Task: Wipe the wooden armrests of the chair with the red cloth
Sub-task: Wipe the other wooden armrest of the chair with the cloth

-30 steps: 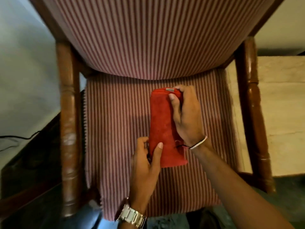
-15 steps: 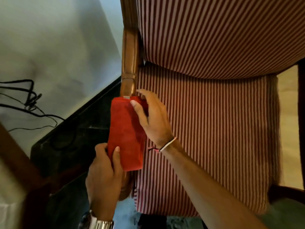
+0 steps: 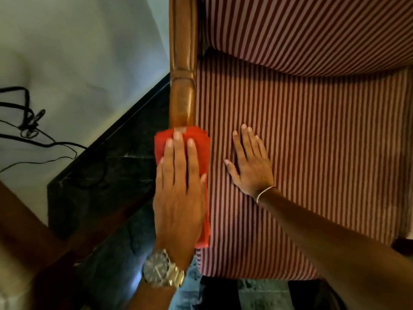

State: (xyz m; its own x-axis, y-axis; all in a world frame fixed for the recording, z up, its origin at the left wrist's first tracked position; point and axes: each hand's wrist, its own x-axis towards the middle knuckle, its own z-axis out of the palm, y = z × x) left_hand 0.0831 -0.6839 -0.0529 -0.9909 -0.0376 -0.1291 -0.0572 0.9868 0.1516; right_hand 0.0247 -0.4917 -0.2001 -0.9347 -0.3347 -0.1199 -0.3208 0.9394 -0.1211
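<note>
On the chair's left armrest (image 3: 183, 63), seen from the head camera looking straight down, the red cloth (image 3: 202, 139) lies folded along the wood, and the left hand (image 3: 178, 189) is flat on top of it. Fingers are straight and close together, pressing down with the palm rather than pinching; the fingertips sit just short of the cloth's far edge, where bare polished wood carries on up toward the chair back. A wristwatch (image 3: 162, 268) shows at that wrist.

Over on the striped seat (image 3: 312, 153), the right hand (image 3: 250, 166) is planted palm down, fingers slightly spread, holding nothing, bracing by the look of it. It sits just beside the cloth, not touching it.

Now, the cloth: soft, light, thick enough in its folds to cushion the palm. It will bunch or slide off a rounded, glossy rail if pushed from one corner, so a flat hand across the middle with the edges draped over both sides looks the sound way to hold it. The wood is hard and likely slick, so the cloth should glide easily.

The near end of the armrest is hidden under hand and cloth, so how much is already wiped I can't say. The other armrest is out of view.

Dark cables (image 3: 26, 124) trail on the floor, well apart.
</note>
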